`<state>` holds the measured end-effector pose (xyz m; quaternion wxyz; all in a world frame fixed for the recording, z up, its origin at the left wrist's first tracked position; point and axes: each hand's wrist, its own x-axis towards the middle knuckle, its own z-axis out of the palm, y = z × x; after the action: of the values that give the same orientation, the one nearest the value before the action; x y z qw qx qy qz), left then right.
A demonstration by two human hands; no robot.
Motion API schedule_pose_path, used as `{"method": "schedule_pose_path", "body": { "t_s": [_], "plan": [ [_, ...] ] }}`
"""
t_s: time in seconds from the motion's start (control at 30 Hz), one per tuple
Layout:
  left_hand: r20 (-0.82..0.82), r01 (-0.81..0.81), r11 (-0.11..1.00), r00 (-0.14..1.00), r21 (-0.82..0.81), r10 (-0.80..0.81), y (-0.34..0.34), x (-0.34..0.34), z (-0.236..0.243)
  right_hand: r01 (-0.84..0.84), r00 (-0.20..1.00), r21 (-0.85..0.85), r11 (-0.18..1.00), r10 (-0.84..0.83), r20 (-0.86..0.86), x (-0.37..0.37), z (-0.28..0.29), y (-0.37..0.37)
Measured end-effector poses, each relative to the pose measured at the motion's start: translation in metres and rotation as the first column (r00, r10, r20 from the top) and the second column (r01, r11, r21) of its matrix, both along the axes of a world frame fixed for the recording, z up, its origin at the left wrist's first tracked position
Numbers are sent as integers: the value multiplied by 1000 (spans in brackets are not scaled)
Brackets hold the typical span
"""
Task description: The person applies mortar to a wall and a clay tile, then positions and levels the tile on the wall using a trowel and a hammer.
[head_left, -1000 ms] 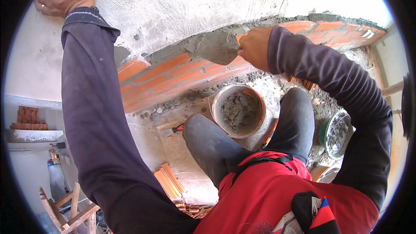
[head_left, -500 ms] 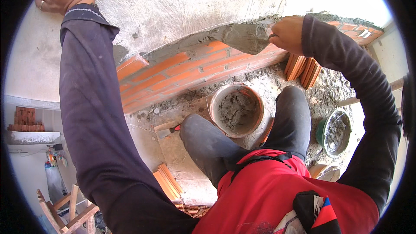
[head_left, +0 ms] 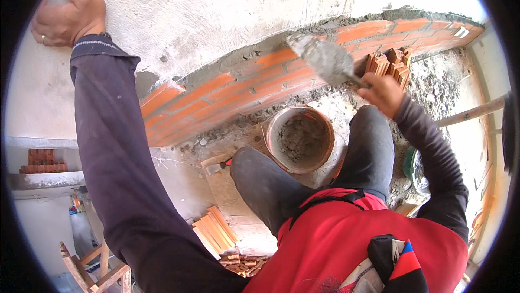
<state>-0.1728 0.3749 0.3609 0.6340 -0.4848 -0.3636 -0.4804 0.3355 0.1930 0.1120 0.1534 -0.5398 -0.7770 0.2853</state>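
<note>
The right hand [head_left: 383, 94] grasps one mortar-coated trowel [head_left: 329, 61] near one brick wall [head_left: 214, 93] and one orange-rimmed bucket [head_left: 309, 165]; the left hand [head_left: 71, 15], at one plastered wall [head_left: 216, 11], has an indeterminable grip.

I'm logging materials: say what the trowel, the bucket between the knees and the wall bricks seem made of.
Trowel: probably metal, thin, flat, finish hidden by grey smears. Bucket: perhaps plastic, thin reddish rim, grey-coated inside. Wall bricks: apparently fired clay, matte orange.
</note>
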Motion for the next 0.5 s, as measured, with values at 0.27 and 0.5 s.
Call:
{"method": "schedule_pose_path", "body": {
  "t_s": [0.27, 0.5],
  "plan": [
    [44, 64, 996, 997, -58, -61, -14, 18, -4, 208, 972, 135, 969, -189, -142, -97, -95, -14],
    [152, 142, 980, 981, -138, -121, -26, 38, -8, 345, 816, -19, 938, -310, -488, -95, -150, -3]
  ]
}}
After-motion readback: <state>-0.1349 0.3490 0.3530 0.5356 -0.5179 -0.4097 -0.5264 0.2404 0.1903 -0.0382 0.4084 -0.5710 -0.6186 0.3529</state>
